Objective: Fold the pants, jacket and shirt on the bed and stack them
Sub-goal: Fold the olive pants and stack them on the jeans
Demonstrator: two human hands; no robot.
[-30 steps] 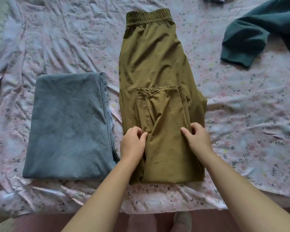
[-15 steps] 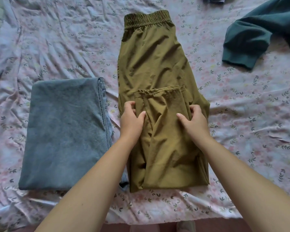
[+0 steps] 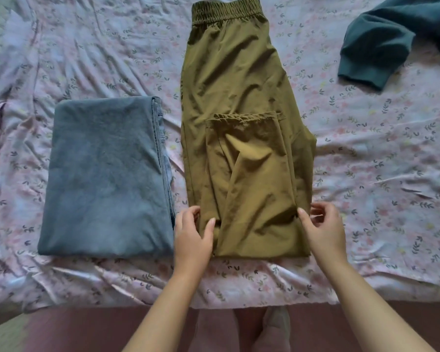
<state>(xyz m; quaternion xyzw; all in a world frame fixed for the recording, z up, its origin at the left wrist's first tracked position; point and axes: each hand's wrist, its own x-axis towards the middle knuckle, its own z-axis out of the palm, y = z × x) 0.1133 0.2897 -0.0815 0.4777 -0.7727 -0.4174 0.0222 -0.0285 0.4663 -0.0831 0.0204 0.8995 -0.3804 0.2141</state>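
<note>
The olive pants (image 3: 236, 85) lay lengthwise at the middle of the bed (image 3: 379, 161). Their elastic waistband was at the far end, and the leg ends were folded back up onto the upper part, so that the hems sat about halfway along. The fold line sat near the bed's front edge.

The left hand (image 3: 192, 237) was at the lower left edge of the pants. Its thumb rested on top of the fabric and its fingers were curled at the edge. Whether the fingers had hold of the cloth could not be determined.

The right hand (image 3: 324, 229) was at the lower right edge. Its thumb tip touched the fabric and its fingers were loosely bent just beside the edge, holding nothing.

A folded blue denim garment (image 3: 104, 179) lay flat just to the left of the pants, and the left hand was between the two. A teal garment (image 3: 381, 44) lay unfolded at the far right, well apart from the pants, with one cuffed sleeve pointing toward the centre. The floral sheet was creased throughout.
</note>
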